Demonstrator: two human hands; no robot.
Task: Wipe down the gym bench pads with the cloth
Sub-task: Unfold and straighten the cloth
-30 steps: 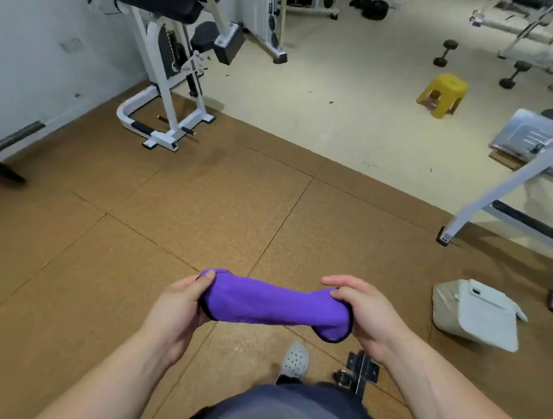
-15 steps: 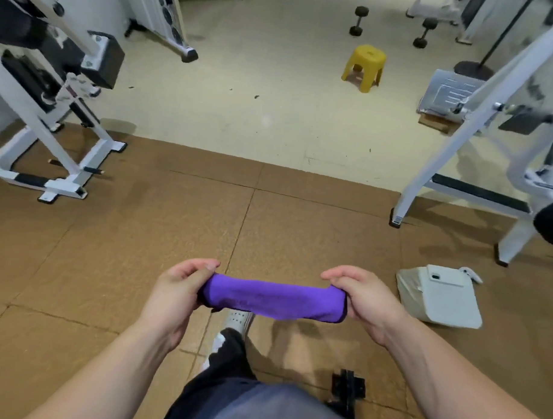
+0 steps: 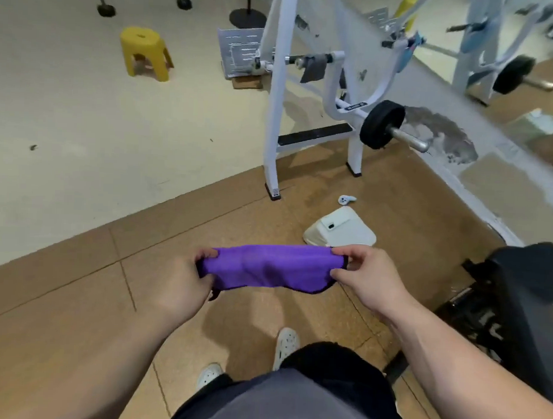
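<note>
While the left hand (image 3: 185, 281) pinches one end of the purple cloth (image 3: 267, 267), the right hand (image 3: 368, 275) pinches the other, stretching it above the brown floor mat (image 3: 61, 311); a black bench pad (image 3: 530, 268) (partly cropped) sits just right.

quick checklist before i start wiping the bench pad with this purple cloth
1. Grip on the purple fabric cloth: ok, the left hand and the right hand each pinch one end.
2. Cloth opened flat for wiping: not ok, it is bunched into a narrow band between the hands.
3. Cloth on the pad: not ok, it hangs over the brown floor, apart from the black padded bench at the right.
4. Footing: probably ok, but the white plastic case lies on the floor near the bench, so step around it.
5. Cloth damp or clean: cannot tell.
</note>
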